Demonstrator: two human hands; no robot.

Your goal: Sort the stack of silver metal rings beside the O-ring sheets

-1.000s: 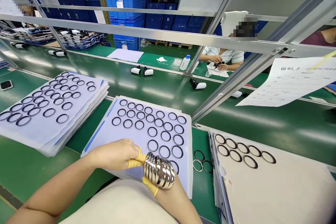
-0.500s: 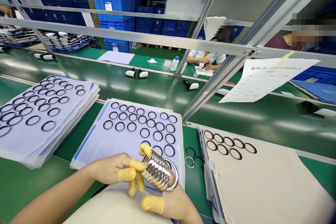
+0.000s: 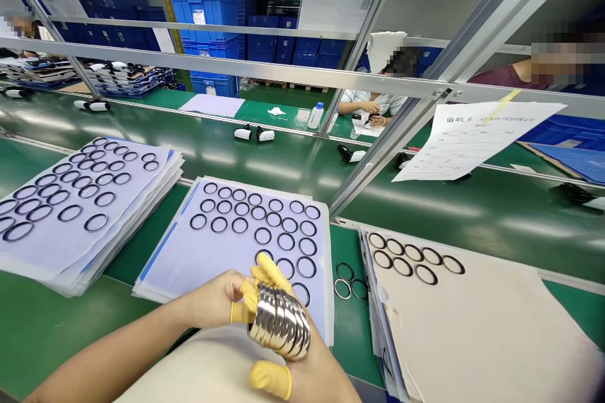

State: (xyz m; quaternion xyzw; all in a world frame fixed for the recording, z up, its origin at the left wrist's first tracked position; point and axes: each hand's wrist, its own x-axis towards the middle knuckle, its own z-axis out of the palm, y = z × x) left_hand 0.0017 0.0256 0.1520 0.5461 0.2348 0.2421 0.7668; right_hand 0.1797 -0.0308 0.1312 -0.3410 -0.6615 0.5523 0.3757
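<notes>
A stack of shiny metal rings [image 3: 280, 321] sits around the fingers of my right hand [image 3: 309, 368], whose thumb is held apart below. Yellow finger cots cover the fingertips of both hands. My left hand [image 3: 222, 302] comes in from the left and closes its fingers on the near left end of the stack; part of that grip is hidden behind the rings. Beneath and beyond my hands lies a white sheet [image 3: 170, 264] with several rows of black-edged rings [image 3: 258, 213]. To its right, a few loose rings [image 3: 343, 289] rest on the green bench.
At left a stack of sheets [image 3: 51, 261] carries more rings. On the right a beige board [image 3: 482, 334] holds several rings. A slanted metal post [image 3: 392, 148] and a hanging paper [image 3: 472, 138] stand ahead. White-and-black devices [image 3: 255, 133] lie on the green conveyor; a co-worker [image 3: 373, 107] sits beyond.
The ring that stood apart at the wrist end now lies close against the stack. My left fingers, earlier spread below, have closed in on the stack's end. The view has shifted slightly.
</notes>
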